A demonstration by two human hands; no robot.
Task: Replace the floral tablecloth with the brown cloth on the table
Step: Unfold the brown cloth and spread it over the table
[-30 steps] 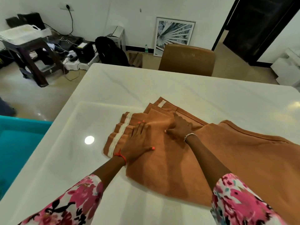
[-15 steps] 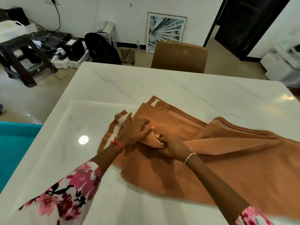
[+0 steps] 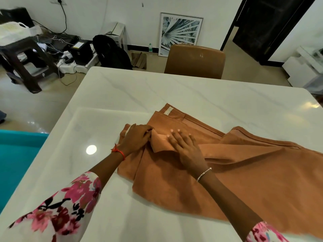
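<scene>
The brown cloth (image 3: pixel 244 172) lies partly folded across the right half of the white marble table (image 3: pixel 139 95), running off the right edge of view. My left hand (image 3: pixel 136 138) sits at the folded stack's left end, fingers curled around a raised fold of the cloth. Just right of it, my right hand (image 3: pixel 185 147) lies flat with straight fingers, pressing down on the cloth. No floral tablecloth is in view; the table's bare top shows around the brown cloth.
A brown chair (image 3: pixel 195 62) stands at the table's far edge. A teal surface (image 3: pixel 17 163) lies left of the table. A dark stool (image 3: pixel 22 63), cables, a black bag (image 3: pixel 111 53) and a framed picture (image 3: pixel 180 34) crowd the far floor and wall.
Both hands lay flat on the stack, then bunched a fold together. Now my right hand has flattened out again on the cloth while my left still holds the fold.
</scene>
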